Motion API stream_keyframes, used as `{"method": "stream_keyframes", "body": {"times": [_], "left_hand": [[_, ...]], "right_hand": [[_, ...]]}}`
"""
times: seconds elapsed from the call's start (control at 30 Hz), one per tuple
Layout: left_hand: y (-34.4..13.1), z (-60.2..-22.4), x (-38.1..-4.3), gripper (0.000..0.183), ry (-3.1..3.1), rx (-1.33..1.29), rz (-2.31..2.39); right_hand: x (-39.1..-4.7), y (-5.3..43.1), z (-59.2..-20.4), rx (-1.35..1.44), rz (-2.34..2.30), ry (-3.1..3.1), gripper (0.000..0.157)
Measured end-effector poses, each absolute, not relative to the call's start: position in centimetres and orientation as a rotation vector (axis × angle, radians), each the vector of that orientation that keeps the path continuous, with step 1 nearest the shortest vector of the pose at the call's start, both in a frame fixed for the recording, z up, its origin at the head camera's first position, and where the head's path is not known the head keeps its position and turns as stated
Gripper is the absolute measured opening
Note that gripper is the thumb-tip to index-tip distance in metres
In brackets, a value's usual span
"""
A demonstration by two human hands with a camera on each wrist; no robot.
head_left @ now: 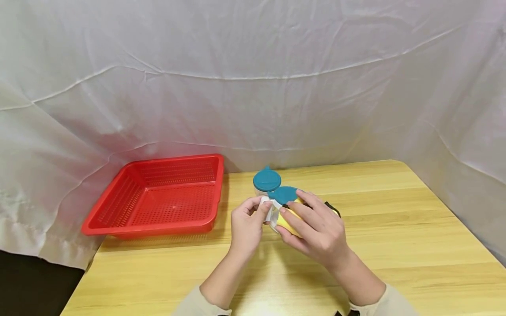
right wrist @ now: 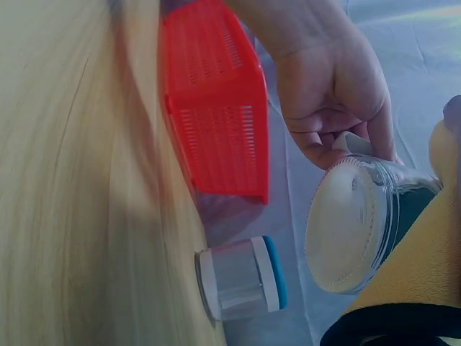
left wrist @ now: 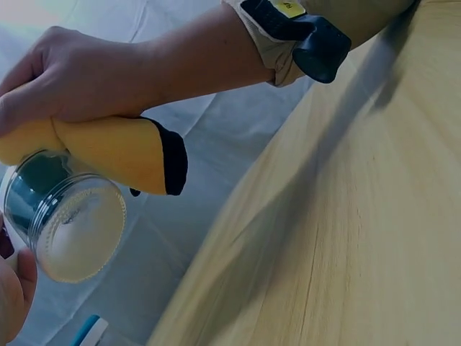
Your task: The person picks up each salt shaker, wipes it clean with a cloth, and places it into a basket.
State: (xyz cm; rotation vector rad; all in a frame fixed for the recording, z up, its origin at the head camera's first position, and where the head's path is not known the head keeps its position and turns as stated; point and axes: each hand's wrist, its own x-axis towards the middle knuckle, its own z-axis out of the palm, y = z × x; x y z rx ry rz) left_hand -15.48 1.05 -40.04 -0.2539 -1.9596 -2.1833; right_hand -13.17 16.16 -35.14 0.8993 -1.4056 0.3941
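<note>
My left hand (head_left: 246, 224) pinches a white, handle-like piece (head_left: 266, 206) on the side of a glass jar (right wrist: 342, 227) with a teal lid (head_left: 283, 194). In the right wrist view the jar is tilted, its round base showing, held off the table. My right hand (head_left: 318, 228) grips a yellow cloth (left wrist: 119, 155) with a black edge and presses it against the jar's side. Part of the jar is hidden behind the cloth and fingers.
A second jar with a teal lid (head_left: 267, 180) stands upright on the wooden table (head_left: 395, 228), just behind the held one. To the left sits a red perforated basket (head_left: 174, 206). A pale curtain (head_left: 253, 109) hangs behind the table.
</note>
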Motion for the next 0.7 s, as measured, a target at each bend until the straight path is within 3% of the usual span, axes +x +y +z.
{"method": "stream_keyframes", "body": {"times": [0.4,0.7], "left_hand": [[1.1,-40.1,-15.5,0.018,-1.931,-0.251,-2.238],[1.1,-40.3,-15.8,0.022,-1.822,-0.100,-2.327]], "right_hand": [[-13.2,15.9,-34.4,1.037,0.358,-1.329,0.024],[-12.9,15.0,-35.5,1.114,0.300,-1.327,0.022]]}}
